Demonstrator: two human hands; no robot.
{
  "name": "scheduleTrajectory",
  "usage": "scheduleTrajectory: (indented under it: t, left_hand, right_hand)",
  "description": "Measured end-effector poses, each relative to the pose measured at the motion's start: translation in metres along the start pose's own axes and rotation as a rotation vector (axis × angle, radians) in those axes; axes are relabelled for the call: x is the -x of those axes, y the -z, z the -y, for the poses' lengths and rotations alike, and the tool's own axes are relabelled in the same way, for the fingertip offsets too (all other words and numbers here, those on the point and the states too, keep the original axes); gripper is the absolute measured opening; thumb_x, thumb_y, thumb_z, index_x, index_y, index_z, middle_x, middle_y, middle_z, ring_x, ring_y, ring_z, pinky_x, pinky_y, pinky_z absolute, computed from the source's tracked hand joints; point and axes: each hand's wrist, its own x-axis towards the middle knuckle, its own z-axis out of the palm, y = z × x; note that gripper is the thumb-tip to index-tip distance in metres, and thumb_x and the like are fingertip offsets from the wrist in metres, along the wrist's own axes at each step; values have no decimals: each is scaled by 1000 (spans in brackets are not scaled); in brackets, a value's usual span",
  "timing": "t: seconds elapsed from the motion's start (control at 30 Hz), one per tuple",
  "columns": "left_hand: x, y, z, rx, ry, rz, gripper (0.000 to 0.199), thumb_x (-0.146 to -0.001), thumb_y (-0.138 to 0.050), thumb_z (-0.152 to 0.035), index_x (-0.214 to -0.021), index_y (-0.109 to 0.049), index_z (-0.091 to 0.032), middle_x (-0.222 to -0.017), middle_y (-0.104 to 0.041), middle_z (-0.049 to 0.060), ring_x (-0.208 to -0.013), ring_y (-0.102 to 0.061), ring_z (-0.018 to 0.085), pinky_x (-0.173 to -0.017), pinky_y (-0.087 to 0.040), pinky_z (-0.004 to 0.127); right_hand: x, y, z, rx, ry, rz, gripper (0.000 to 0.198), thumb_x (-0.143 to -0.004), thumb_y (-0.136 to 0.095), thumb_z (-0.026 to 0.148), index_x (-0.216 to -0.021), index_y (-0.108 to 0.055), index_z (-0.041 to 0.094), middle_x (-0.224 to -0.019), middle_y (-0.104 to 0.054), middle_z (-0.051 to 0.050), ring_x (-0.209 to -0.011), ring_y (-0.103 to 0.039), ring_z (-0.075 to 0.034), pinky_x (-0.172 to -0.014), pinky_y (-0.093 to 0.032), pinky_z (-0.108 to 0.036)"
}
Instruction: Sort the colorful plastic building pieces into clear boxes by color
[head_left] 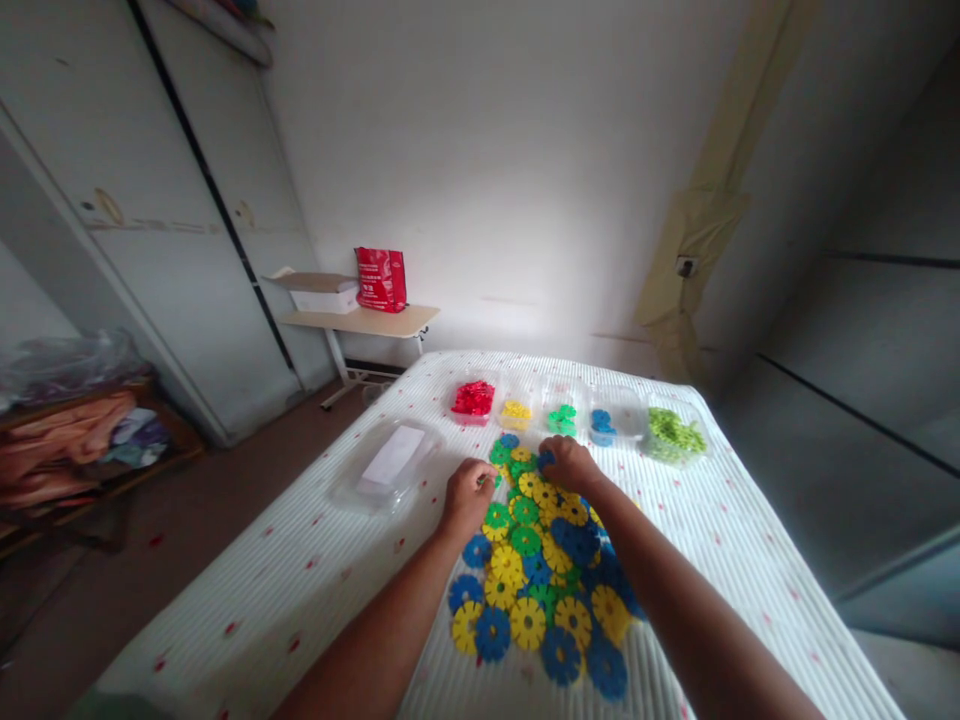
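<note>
A spread pile of toothed plastic discs in yellow, green and blue, with one yellow disc (527, 623) near the front, lies on the table. At the pile's far left edge my left hand (472, 488) is closed, with a green disc (491, 481) partly showing at its fingertips. My right hand (571, 463) reaches over the far right of the pile, its fingers closed on a blue disc (547, 459). Behind the hands stand clear tubs holding red pieces (474, 398), yellow pieces (516, 414), green discs (562, 419), blue discs (602, 427) and light green pieces (675, 430).
A clear plastic container (390, 465) with a white paper sits left of the pile on the striped cloth (300, 590). A small side table (375, 320) with a white box (324, 297) and a red bag (381, 280) stands against the wall. A wardrobe rises at left.
</note>
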Motion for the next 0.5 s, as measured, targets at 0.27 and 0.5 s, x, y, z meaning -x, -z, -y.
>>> scheduleTrajectory:
  t: [0.27,0.5]
  left_hand:
    - [0,0,0,-20,2,2,17,-72,-46,-9,-73,-60,-17,-78,-62,2,-76,-58,13,-69,-45,23]
    - [0,3,-6,-20,36,24,16,-71,-46,-10,-72,-60,-17,-78,-62,2,-78,-58,14,-71,-46,24]
  right_hand:
    - [17,15,-22,-105,-100,-123,21,-74,-50,23,-88,-65,21,-81,-68,-3,-74,-61,-15,-64,-40,-22]
    - [42,15,-63,-483,-209,-347,20,-68,-52,32,-75,-64,18,-64,-63,0,-60,-55,-14,-56,-39,-23]
